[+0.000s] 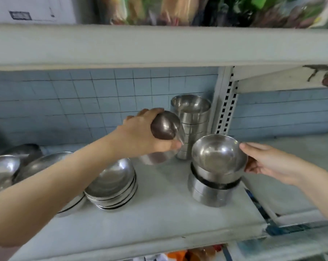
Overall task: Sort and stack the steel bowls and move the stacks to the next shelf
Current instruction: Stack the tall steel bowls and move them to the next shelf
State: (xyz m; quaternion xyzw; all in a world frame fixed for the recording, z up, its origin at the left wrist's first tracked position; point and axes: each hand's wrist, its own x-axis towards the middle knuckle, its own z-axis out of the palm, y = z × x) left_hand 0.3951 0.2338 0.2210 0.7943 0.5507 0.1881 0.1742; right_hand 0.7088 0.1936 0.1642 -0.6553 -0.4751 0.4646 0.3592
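My left hand (140, 132) grips a small steel bowl (166, 127) tipped on its side, lifted above the shelf (159, 213). My right hand (266, 161) holds the rim of another steel bowl (218, 155), which sits tilted on top of a short stack of bowls (212, 191) at the shelf's right end. A tall stack of straight-sided bowls (192, 125) stands behind, against the upright post. A low stack of shallow bowls (112, 187) lies in the middle, and more shallow bowls (12, 166) are at the left, partly hidden by my left arm.
The slotted shelf upright (225, 108) separates this shelf from the neighbouring shelf (300, 166) on the right. An upper shelf board (159, 46) runs overhead with coloured packets on it. A blue tiled wall (84, 102) closes the back.
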